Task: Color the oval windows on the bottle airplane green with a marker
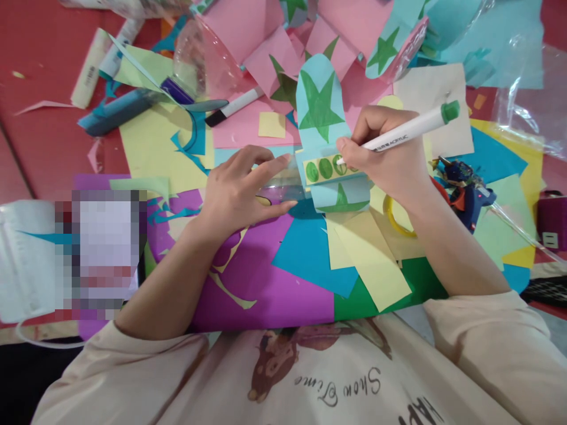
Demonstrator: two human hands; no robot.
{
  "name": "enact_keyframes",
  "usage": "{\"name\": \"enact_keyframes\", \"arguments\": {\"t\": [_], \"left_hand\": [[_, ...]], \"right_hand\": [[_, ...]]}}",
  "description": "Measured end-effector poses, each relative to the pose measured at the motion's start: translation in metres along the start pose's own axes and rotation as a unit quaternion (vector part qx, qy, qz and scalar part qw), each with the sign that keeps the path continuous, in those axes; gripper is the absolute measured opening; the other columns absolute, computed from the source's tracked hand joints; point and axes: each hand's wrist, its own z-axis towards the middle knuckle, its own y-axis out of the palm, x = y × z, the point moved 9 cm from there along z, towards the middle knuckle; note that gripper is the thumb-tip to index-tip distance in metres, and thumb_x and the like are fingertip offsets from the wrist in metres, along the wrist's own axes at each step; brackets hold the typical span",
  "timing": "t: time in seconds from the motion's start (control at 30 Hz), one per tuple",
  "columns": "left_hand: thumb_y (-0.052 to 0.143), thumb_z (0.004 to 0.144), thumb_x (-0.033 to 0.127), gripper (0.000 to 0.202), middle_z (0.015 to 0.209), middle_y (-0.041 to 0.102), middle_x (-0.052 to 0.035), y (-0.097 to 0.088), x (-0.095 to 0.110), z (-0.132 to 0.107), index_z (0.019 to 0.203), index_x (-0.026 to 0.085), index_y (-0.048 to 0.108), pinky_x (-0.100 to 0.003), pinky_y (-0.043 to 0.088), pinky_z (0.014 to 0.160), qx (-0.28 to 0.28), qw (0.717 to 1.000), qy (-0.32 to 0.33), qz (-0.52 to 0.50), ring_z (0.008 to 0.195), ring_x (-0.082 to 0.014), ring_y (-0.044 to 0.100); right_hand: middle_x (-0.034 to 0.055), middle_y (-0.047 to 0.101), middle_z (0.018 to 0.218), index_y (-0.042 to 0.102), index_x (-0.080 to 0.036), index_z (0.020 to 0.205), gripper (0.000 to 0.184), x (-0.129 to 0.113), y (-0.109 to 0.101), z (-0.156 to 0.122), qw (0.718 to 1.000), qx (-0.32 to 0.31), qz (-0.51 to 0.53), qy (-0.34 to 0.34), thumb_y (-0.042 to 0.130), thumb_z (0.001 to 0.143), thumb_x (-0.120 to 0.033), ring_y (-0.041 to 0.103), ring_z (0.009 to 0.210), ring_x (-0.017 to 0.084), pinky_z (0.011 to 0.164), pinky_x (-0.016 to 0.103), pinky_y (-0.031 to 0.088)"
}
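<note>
Two bare hands are apart: the right hand (390,147) pinches a white acrylic marker with a green end (410,133), its tip at a pale-yellow paper strip bearing green ovals (326,169); the left hand (239,192) holds a clear plastic cylinder (283,184) between spread thumb and fingers. Just beyond the strip lies light-blue rounded paper with a green star (321,100).

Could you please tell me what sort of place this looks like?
Probably a craft work area: coloured paper lies about, with a likely glue gun and a marker in the right hand.
</note>
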Motion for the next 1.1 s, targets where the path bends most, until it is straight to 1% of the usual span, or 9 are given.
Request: {"name": "enact_keyframes", "arguments": {"t": [0.1, 0.2, 0.33, 0.4, 0.47, 0.63, 0.77, 0.87, 1.1], "left_hand": [[0.054, 0.083, 0.068, 0.060, 0.110, 0.063, -0.0038, 0.0006, 0.0000, 0.0004, 0.135, 0.038, 0.045, -0.038, 0.055, 0.073, -0.003, 1.000, -0.004, 0.012, 0.094, -0.0230, 0.065], [0.054, 0.083, 0.068, 0.059, 0.109, 0.063, -0.0032, -0.0015, 0.0021, 0.0010, 0.135, 0.040, 0.044, -0.037, 0.055, 0.072, 0.008, 1.000, 0.001, 0.028, 0.092, -0.0225, 0.065], [0.054, 0.084, 0.067, 0.058, 0.110, 0.063, -0.0036, -0.0011, 0.0025, 0.0015, 0.135, 0.040, 0.043, -0.037, 0.056, 0.074, 0.002, 1.000, 0.001, 0.028, 0.094, -0.0220, 0.064], [0.053, 0.084, 0.068, 0.059, 0.110, 0.063, -0.0034, 0.0004, 0.0005, 0.0013, 0.135, 0.041, 0.044, -0.037, 0.056, 0.074, -0.005, 1.000, -0.006, 0.028, 0.095, -0.0222, 0.064], [0.054, 0.083, 0.068, 0.060, 0.111, 0.063, -0.0031, 0.0016, -0.0011, 0.0007, 0.136, 0.042, 0.042, -0.038, 0.056, 0.074, -0.008, 1.000, -0.010, 0.023, 0.096, -0.0225, 0.064], [0.055, 0.083, 0.068, 0.063, 0.111, 0.062, -0.0028, 0.0009, -0.0001, -0.0005, 0.139, 0.043, 0.039, -0.038, 0.055, 0.073, 0.002, 1.000, -0.002, 0.022, 0.096, -0.0230, 0.064], [0.054, 0.085, 0.065, 0.060, 0.111, 0.062, -0.0037, -0.0004, 0.0017, 0.0001, 0.138, 0.040, 0.041, -0.037, 0.054, 0.075, 0.001, 1.000, 0.003, 0.025, 0.096, -0.0226, 0.064], [0.054, 0.084, 0.068, 0.061, 0.111, 0.063, -0.0035, -0.0003, 0.0016, 0.0007, 0.137, 0.039, 0.042, -0.037, 0.054, 0.074, -0.003, 1.000, 0.005, 0.024, 0.095, -0.0229, 0.064], [0.053, 0.083, 0.070, 0.060, 0.110, 0.063, -0.0032, 0.0009, -0.0014, 0.0013, 0.135, 0.041, 0.045, -0.039, 0.056, 0.075, -0.007, 1.000, -0.010, 0.027, 0.096, -0.0233, 0.064]], "right_hand": [[-0.0036, 0.042, 0.049, 0.036, -0.023, 0.053, 0.046, 0.0008, -0.0002, 0.0009, 1.000, 0.001, -0.007, 0.007, 0.074, 0.076, -0.029, 0.036, 0.047, 0.010, 0.046, 0.029, 0.030], [-0.0041, 0.037, 0.048, 0.034, -0.023, 0.052, 0.047, 0.0014, 0.0008, 0.0017, 1.000, -0.002, 0.007, 0.005, 0.074, 0.077, -0.030, 0.034, 0.047, 0.010, 0.046, 0.030, 0.030], [-0.0048, 0.034, 0.047, 0.032, -0.023, 0.050, 0.046, 0.0019, 0.0013, 0.0026, 1.000, -0.005, 0.019, 0.005, 0.072, 0.072, -0.016, 0.031, 0.045, 0.009, 0.045, 0.031, 0.027], [-0.0046, 0.034, 0.047, 0.031, -0.023, 0.050, 0.046, 0.0028, 0.0011, 0.0029, 1.000, -0.008, 0.013, 0.013, 0.071, 0.069, -0.012, 0.031, 0.046, 0.009, 0.045, 0.031, 0.027], [-0.0041, 0.036, 0.047, 0.031, -0.023, 0.050, 0.046, 0.0031, 0.0003, 0.0031, 1.000, -0.010, -0.002, 0.019, 0.071, 0.069, -0.014, 0.030, 0.047, 0.009, 0.045, 0.031, 0.027], [-0.0035, 0.033, 0.047, 0.029, -0.022, 0.051, 0.051, -0.0002, 0.0005, 0.0038, 1.000, -0.017, -0.018, 0.012, 0.074, 0.072, -0.025, 0.029, 0.047, 0.009, 0.044, 0.030, 0.026], [-0.0041, 0.033, 0.049, 0.030, -0.022, 0.051, 0.050, 0.0013, 0.0012, 0.0039, 1.000, -0.013, 0.003, 0.013, 0.074, 0.074, -0.024, 0.029, 0.047, 0.009, 0.046, 0.030, 0.029], [-0.0043, 0.035, 0.050, 0.032, -0.022, 0.052, 0.047, 0.0032, 0.0017, 0.0031, 1.000, -0.009, 0.014, 0.012, 0.073, 0.076, -0.023, 0.032, 0.048, 0.010, 0.047, 0.031, 0.031], [-0.0030, 0.042, 0.050, 0.034, -0.023, 0.053, 0.046, 0.0018, -0.0018, 0.0024, 1.000, 0.012, -0.012, 0.007, 0.073, 0.077, -0.028, 0.036, 0.048, 0.011, 0.047, 0.030, 0.030]]}}
